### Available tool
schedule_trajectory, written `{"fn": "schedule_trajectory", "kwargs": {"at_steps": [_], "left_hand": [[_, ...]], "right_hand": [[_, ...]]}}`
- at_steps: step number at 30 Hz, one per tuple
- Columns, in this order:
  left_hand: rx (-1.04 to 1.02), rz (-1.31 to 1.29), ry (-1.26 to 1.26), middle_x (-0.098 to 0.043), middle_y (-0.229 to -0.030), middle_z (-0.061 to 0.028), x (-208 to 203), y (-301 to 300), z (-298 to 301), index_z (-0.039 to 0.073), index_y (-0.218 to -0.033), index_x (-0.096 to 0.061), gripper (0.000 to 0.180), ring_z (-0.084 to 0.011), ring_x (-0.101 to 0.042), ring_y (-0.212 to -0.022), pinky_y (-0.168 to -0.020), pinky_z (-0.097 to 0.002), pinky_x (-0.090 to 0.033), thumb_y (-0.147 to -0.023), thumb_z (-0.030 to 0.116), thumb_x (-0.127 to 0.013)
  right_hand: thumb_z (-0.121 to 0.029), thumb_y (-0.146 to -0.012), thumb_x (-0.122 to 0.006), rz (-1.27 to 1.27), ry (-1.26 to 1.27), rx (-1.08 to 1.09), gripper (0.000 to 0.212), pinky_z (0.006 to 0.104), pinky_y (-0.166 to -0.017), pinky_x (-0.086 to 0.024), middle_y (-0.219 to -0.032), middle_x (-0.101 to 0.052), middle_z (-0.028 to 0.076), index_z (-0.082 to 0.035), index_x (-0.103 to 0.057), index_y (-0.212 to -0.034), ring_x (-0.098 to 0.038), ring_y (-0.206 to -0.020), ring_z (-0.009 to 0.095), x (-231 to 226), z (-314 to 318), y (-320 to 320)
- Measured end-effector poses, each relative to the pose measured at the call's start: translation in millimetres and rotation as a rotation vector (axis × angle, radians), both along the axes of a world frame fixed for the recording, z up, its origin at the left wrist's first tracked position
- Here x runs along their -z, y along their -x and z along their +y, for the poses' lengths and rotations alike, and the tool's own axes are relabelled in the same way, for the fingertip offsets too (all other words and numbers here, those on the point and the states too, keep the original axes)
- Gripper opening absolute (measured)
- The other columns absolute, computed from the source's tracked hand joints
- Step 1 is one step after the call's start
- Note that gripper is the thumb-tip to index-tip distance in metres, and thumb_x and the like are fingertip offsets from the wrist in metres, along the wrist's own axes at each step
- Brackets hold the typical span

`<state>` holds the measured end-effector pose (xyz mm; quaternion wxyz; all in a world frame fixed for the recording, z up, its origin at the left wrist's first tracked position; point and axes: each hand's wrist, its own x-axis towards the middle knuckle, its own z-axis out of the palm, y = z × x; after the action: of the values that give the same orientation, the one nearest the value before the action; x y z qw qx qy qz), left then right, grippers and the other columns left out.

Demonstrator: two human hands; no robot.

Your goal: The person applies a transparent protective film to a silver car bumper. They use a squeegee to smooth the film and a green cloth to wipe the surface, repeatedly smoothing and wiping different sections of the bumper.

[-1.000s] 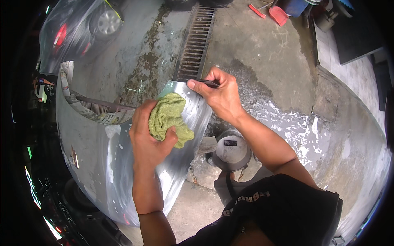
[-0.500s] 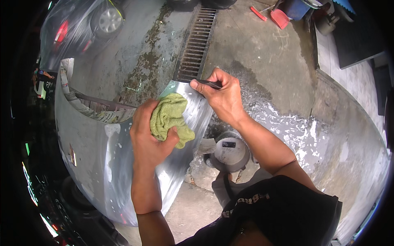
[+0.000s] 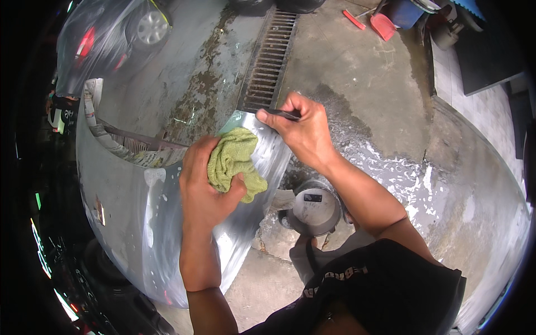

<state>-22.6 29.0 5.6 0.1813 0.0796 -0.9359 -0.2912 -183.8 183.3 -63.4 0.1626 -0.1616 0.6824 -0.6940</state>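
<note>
My left hand is closed around a crumpled yellow-green cloth and rests against a grey, wet-looking car bumper. Between the thumb and fingers of my right hand is pinched a thin dark strip, perhaps sandpaper. It sits at the far tip of the bumper, where bare, shiny streaks run down the surface. My right fingers partly cover the strip. Newspaper lines the bumper's upper edge on the left.
A round bucket stands on the floor below my right forearm. A metal drain grate runs away beyond the bumper. A plastic-wrapped car is at the far left; a red dustpan lies far right. Pale splashes mark the concrete.
The view has shifted slightly. Both hands keep their grip on the cloth and the dark strip, at nearly the same places on the bumper.
</note>
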Motion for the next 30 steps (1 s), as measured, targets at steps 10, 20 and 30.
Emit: {"fn": "schedule_trajectory", "kwargs": {"at_steps": [10, 20, 30], "left_hand": [[-0.008, -0.016, -0.028, -0.067, -0.123, -0.0225, -2, -5, -1, -0.002, -0.133, -0.060, 0.063, -0.0422, -0.066, -0.112, -0.099, -0.0482, -0.053, -0.075, 0.013, -0.078], [-0.025, -0.005, -0.040, -0.067, -0.122, -0.0225, 2, -5, 1, -0.002, -0.131, -0.059, 0.063, -0.0433, -0.066, -0.110, -0.098, -0.0482, -0.053, -0.073, 0.012, -0.079], [0.000, -0.002, -0.018, -0.066, -0.124, -0.0230, 2, -3, 0, -0.001, -0.131, -0.060, 0.064, -0.0447, -0.064, -0.113, -0.100, -0.0506, -0.051, -0.072, 0.013, -0.080]], "right_hand": [[-0.021, -0.090, -0.090, -0.130, -0.010, 0.128, 0.040, 0.0258, -0.053, -0.041, -0.066, -0.057, -0.005, -0.010, -0.056, -0.071, -0.045, -0.063, 0.004, 45, 49, 10], [-0.018, -0.088, -0.091, -0.021, -0.046, 0.004, 0.044, 0.0239, -0.056, -0.038, -0.070, -0.056, -0.006, -0.010, -0.051, -0.071, -0.045, -0.066, 0.003, 22, 14, -2], [-0.018, -0.086, -0.092, -0.003, -0.079, -0.010, 0.044, 0.0254, -0.055, -0.038, -0.068, -0.054, -0.006, -0.008, -0.053, -0.071, -0.044, -0.065, 0.004, 9, 9, -4]]}}
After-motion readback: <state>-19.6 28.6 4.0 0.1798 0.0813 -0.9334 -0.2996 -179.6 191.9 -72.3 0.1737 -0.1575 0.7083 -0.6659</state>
